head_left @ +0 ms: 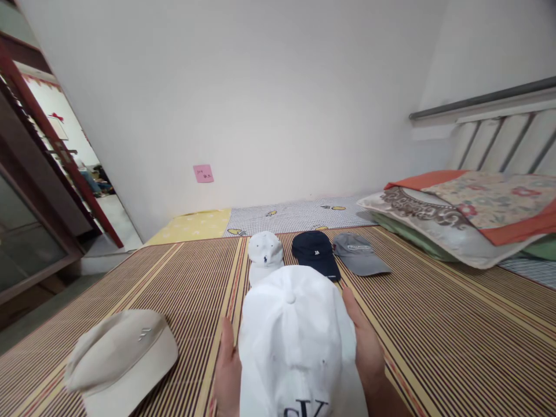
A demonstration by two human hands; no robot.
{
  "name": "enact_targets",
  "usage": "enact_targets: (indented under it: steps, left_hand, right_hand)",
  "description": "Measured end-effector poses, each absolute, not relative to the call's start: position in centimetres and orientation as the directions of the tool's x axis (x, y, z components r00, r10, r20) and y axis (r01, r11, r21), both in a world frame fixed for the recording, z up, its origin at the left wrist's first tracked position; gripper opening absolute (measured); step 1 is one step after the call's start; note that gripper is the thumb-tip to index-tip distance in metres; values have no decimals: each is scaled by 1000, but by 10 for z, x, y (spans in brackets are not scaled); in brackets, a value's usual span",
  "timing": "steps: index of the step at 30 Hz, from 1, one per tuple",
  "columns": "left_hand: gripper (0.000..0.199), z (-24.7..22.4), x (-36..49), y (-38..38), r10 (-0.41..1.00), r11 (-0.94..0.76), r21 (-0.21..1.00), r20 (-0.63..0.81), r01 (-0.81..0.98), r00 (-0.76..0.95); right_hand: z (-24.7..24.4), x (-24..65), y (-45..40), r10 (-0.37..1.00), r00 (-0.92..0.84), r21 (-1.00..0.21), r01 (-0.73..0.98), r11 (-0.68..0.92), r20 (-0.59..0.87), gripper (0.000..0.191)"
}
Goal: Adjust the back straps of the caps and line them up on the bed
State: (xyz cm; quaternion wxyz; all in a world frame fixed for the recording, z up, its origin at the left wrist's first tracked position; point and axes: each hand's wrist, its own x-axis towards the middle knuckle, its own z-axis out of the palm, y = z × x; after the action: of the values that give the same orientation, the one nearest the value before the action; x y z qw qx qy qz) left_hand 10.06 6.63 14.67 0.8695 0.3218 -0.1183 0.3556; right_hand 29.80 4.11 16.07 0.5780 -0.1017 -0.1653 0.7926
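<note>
A white baseball cap point(295, 330) with dark lettering on its front is held up close to me, its front turned my way. My left hand point(228, 370) grips its left side, thumb pointing up. On the opposite side my right hand point(367, 341) holds it, with most fingers hidden behind the cap. Beyond it, in a row on the mat, lie a white cap with a small dark logo point(266, 255), a navy cap point(315, 255) and a grey cap point(360, 253). A beige cap point(124, 359) rests on the mat to the left of my left hand.
The striped woven mat point(182, 278) covers the bed. Pillows point(425, 223) under a floral cloth point(486, 197) lie at the right, below a radiator point(504, 139). A pink note point(203, 174) is stuck on the wall point(278, 104). At far left is a doorway with a red frame point(78, 156).
</note>
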Motion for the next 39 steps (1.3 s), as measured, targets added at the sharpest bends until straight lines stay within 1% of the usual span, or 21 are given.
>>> enact_targets:
  steps: [2,3,6,7,8,10,12,14,17,21,23,26,29,33,36,39]
  left_hand:
    - [87,142,100,63,572,537,468,409,-701,711]
    - [84,140,100,63,580,542,469,393,-698,714]
    - [82,138,95,64,580,568,482,341,-667,740]
    - [83,138,94,66,575,575,485,333,-659,747]
    - [85,140,93,67,573,577,485,333,-658,749]
    - [89,144,92,70,568,574,480,349,-663,745]
    - [91,150,93,71,548,580,476,373,-661,749]
    - [91,157,96,70,508,597,477,397,-644,765]
    - [88,168,101,69,446,622,475,437,-622,781]
    - [83,175,108,70,456,593,432,515,-679,726]
    - [84,175,109,71,459,577,424,538,-698,707]
    - [90,172,109,71,457,566,450,526,-691,717]
    - [93,167,107,69,486,539,475,500,-696,717]
    - [97,159,106,64,497,551,503,443,-666,746]
    - [100,156,106,63,482,576,511,419,-638,770]
    - [101,156,106,64,466,594,493,433,-635,772]
  right_hand:
    - [162,301,43,958,-286,-379,-890,-253,33,72]
    - [161,302,44,960,-278,-385,-891,-242,41,75]
    - [150,302,42,957,-287,-425,-873,-240,50,91]
    - [144,301,40,951,-307,-444,-859,-256,46,94]
    - [138,300,39,942,-333,-464,-841,-278,39,92]
    - [128,298,38,926,-376,-494,-808,-320,15,80]
    - [124,297,39,923,-385,-500,-798,-336,-6,71]
    - [126,297,42,926,-376,-491,-804,-335,-15,69]
    - [135,297,47,940,-342,-477,-828,-294,14,70]
    - [144,299,50,963,-269,-467,-854,-230,17,65]
    - [146,300,49,964,-265,-472,-852,-225,18,64]
    - [148,300,49,956,-290,-491,-839,-237,35,65]
    - [151,296,49,944,-326,-512,-819,-260,42,67]
    - [153,294,50,929,-365,-507,-815,-282,69,68]
    - [154,296,49,941,-335,-481,-834,-271,50,69]
    - [153,299,49,942,-336,-470,-834,-291,14,68]
